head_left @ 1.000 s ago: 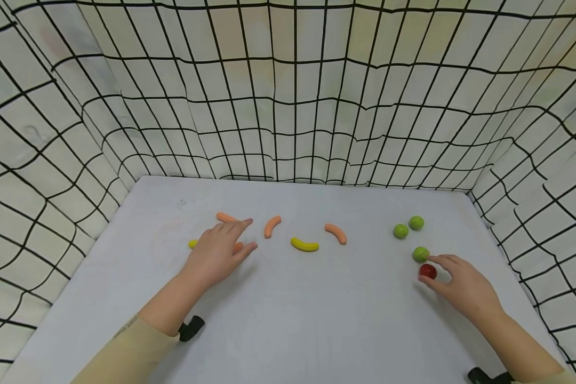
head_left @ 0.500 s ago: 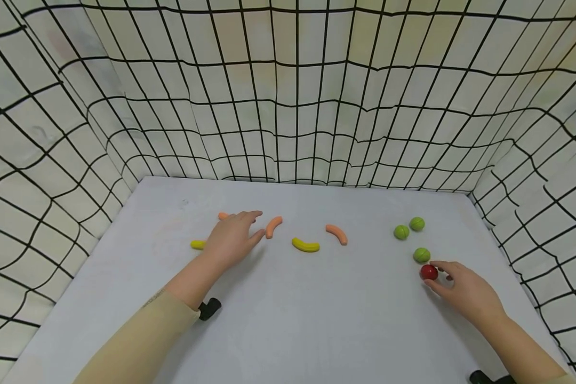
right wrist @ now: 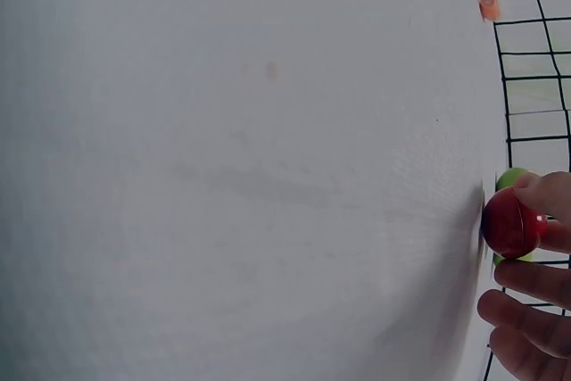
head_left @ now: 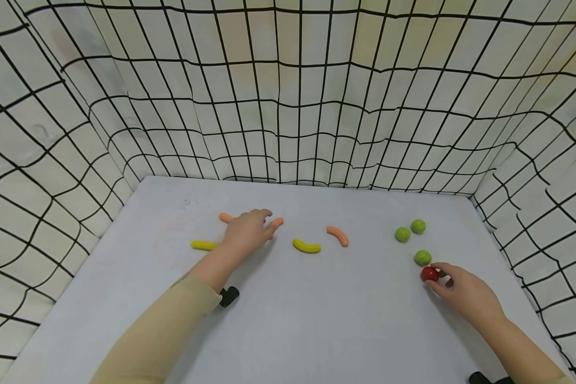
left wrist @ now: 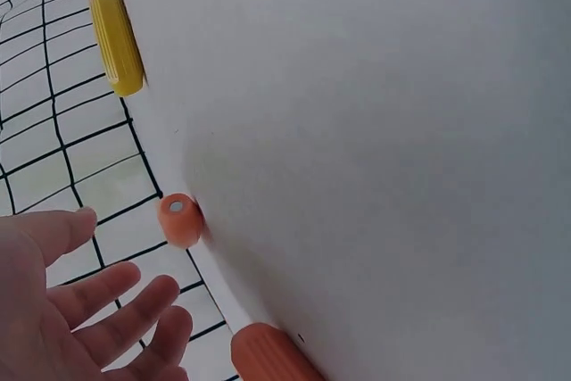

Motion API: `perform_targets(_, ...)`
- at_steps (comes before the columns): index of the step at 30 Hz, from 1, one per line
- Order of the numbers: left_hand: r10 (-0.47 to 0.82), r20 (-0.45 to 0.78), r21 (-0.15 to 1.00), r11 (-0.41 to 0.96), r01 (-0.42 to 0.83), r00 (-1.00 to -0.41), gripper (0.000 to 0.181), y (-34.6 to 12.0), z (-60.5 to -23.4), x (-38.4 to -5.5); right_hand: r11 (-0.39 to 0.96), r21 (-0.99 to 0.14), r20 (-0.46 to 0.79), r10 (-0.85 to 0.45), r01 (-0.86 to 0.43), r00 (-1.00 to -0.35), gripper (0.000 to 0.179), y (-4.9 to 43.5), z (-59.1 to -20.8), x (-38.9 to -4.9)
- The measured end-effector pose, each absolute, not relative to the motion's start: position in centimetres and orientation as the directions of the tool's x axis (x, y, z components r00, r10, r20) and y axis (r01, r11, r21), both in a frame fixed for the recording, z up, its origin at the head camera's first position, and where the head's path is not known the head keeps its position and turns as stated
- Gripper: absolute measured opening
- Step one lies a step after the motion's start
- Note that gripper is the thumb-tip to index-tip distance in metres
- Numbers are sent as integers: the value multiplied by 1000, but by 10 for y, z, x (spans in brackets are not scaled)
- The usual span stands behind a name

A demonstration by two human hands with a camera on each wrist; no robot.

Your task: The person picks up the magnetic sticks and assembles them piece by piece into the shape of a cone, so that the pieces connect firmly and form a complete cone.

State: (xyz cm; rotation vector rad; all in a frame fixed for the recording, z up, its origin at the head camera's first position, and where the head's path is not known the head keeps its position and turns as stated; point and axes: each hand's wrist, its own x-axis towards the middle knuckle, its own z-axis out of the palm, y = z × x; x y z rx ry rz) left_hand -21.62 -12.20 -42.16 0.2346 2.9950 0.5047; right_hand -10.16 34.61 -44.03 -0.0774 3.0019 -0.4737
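My left hand (head_left: 246,230), thumb and fingers spread apart, hovers at a curved orange stick (head_left: 279,221), partly covering it. In the left wrist view the end of an orange stick (left wrist: 181,220) shows just past the fingertips, with a gap. Another orange stick (head_left: 226,217) is half hidden behind this hand, and a yellow stick (head_left: 204,245) lies beside the wrist. My right hand (head_left: 470,290) holds a glossy red ball (head_left: 429,274) on the table between thumb and fingers. Close behind that ball sits a green ridged ball (head_left: 422,257).
A yellow banana-shaped piece (head_left: 306,246) and another curved orange stick (head_left: 337,236) lie mid-table. Two more green balls, a nearer one (head_left: 402,234) and a farther one (head_left: 418,226), stand at the back right. Black netting (head_left: 288,122) over white walls encloses the white table (head_left: 317,320).
My left hand has moved right, from over the left pieces to the curved orange stick, uncovering more of the yellow stick. The right hand's fingers have come in closer around the red ball.
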Motion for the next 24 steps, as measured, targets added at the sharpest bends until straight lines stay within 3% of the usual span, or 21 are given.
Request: perform_targets(24,148,-144,230,967,112,-978,36,-105,-434,-241,951,-307,-105,-67,-32,-992,49,345,-440,-105)
